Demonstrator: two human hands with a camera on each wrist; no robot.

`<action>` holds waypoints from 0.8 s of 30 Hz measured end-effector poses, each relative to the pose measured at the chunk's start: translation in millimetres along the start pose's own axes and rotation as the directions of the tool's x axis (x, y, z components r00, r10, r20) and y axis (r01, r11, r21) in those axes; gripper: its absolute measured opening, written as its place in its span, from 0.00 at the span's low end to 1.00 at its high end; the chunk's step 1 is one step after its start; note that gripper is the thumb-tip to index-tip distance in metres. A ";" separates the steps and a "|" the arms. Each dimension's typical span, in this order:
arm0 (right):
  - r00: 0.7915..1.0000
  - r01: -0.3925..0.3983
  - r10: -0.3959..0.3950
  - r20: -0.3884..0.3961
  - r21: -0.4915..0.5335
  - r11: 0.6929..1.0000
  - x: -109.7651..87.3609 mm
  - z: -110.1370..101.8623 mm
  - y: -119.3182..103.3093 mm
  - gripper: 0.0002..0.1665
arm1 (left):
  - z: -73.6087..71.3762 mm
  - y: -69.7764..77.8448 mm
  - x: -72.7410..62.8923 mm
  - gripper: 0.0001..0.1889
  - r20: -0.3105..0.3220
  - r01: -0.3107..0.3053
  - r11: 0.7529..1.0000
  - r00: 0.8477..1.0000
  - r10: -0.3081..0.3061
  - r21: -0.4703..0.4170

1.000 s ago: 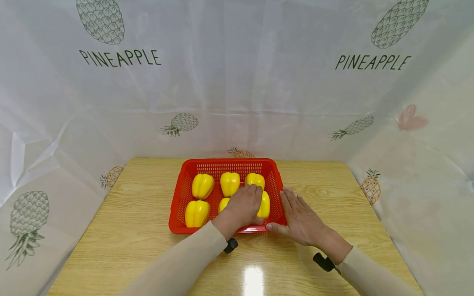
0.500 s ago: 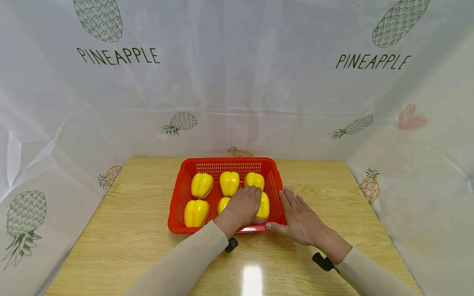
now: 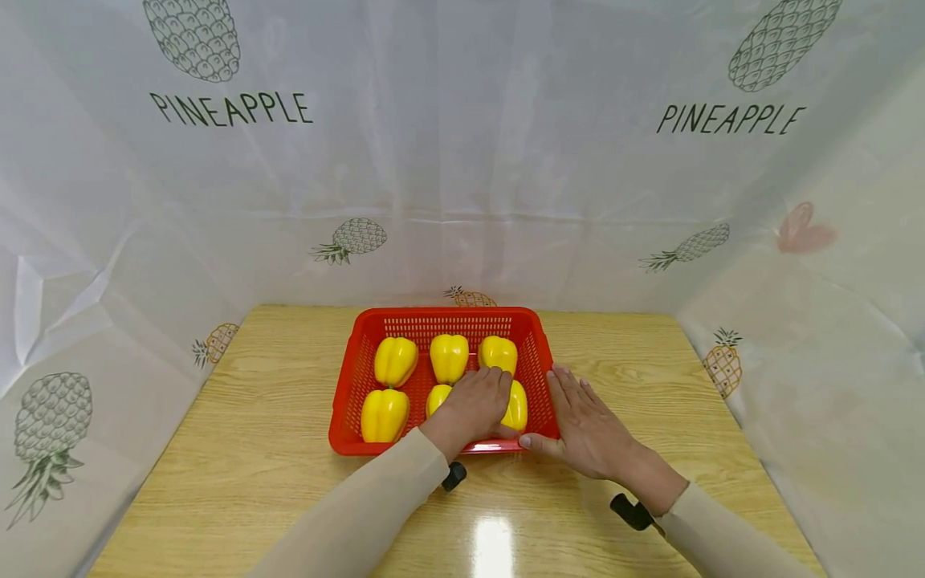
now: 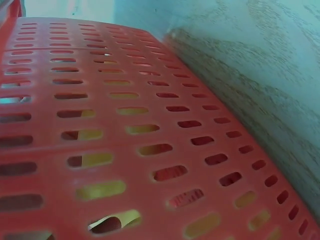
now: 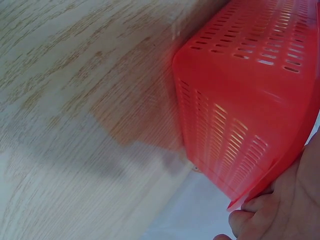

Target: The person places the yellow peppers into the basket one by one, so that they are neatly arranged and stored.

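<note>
A red slotted basket (image 3: 350,385) on the wooden table holds several yellow bell peppers. My left hand (image 3: 473,401) reaches in over the front rim and grips the front right bell pepper (image 3: 515,405), whose left part it hides. Beside it, another bell pepper (image 3: 437,397) is partly covered by the same hand. My right hand (image 3: 588,429) rests against the basket's right front corner, fingers straight along the side rim and thumb at the front rim. In the right wrist view, its fingers touch the rim from outside. Only the basket's slotted wall (image 4: 115,125) shows in the left wrist view.
Three bell peppers stand in the back row, including the left one (image 3: 396,361), and one more (image 3: 385,416) sits at front left. The wooden table (image 3: 246,449) ends at a pale curtain (image 3: 462,160) printed with pineapples. Black straps circle both wrists.
My left hand and the front right bell pepper have shifted slightly toward the front rim. My right hand stays at the corner, and the basket keeps its place.
</note>
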State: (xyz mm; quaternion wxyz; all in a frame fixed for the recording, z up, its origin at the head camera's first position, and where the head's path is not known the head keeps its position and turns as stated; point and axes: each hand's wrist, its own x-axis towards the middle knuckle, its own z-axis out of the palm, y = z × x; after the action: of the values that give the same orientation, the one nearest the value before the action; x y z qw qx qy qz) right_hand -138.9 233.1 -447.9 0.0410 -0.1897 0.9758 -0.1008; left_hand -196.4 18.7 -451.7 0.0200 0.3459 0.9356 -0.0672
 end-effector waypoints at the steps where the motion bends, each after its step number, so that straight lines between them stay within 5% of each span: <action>1: 1.000 0.000 0.000 0.000 0.001 1.000 -0.1 0.0 0.0 0.71 | 0.1 -0.2 -0.1 0.47 0.002 -0.002 1.000 1.000 0.002 -0.001; 24: 1.000 -0.005 0.005 -0.001 0.002 1.000 -0.5 -0.1 -0.9 0.71 | 5.5 -3.4 1.3 0.47 0.016 -0.004 1.000 1.000 0.005 -0.022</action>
State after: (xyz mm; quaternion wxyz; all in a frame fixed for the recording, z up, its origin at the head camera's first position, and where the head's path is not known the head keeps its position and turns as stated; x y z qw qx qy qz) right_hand -138.1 232.5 -447.5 0.0409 -0.1873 0.9761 -0.1020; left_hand -199.7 16.2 -456.9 0.0316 0.3473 0.9353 -0.0598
